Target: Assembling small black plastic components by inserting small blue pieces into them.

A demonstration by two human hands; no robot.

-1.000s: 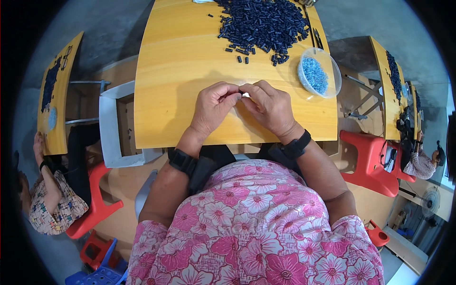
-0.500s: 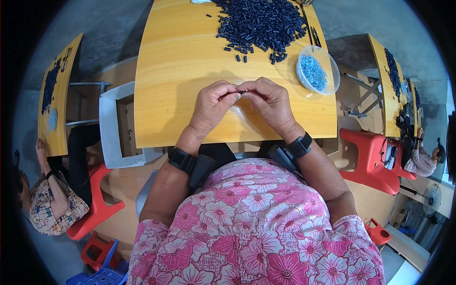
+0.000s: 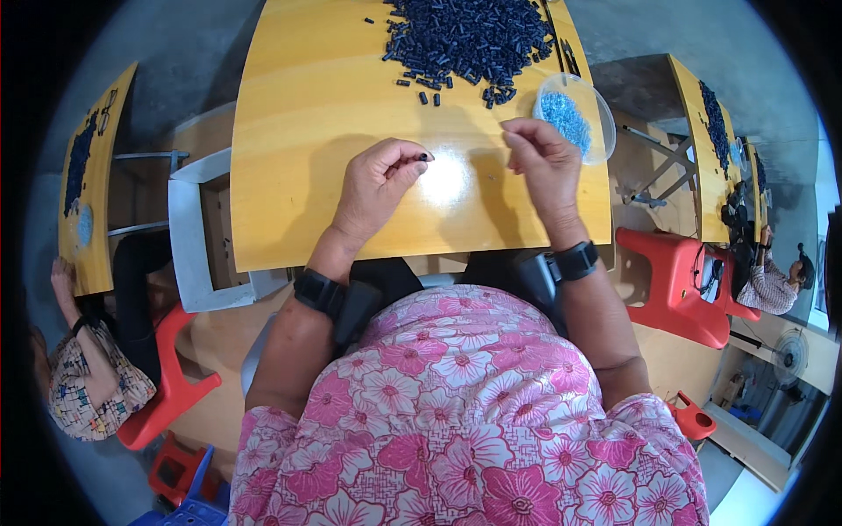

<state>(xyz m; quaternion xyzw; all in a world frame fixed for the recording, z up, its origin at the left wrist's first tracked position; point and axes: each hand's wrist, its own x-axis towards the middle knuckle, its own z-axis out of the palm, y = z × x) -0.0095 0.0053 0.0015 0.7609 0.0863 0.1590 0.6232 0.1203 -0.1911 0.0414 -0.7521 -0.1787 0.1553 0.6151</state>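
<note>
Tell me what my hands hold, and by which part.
Left hand: a small dark piece, pinched behind its exposed end. Right hand: can't tell whether anything's held.

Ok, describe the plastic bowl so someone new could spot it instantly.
Find the central yellow wooden table. At its right edge, partly behind the right hand, sits a round, clear plastic bowl. Unlike the dark cylinders heaped to its left, it holds blue pieces.
</note>
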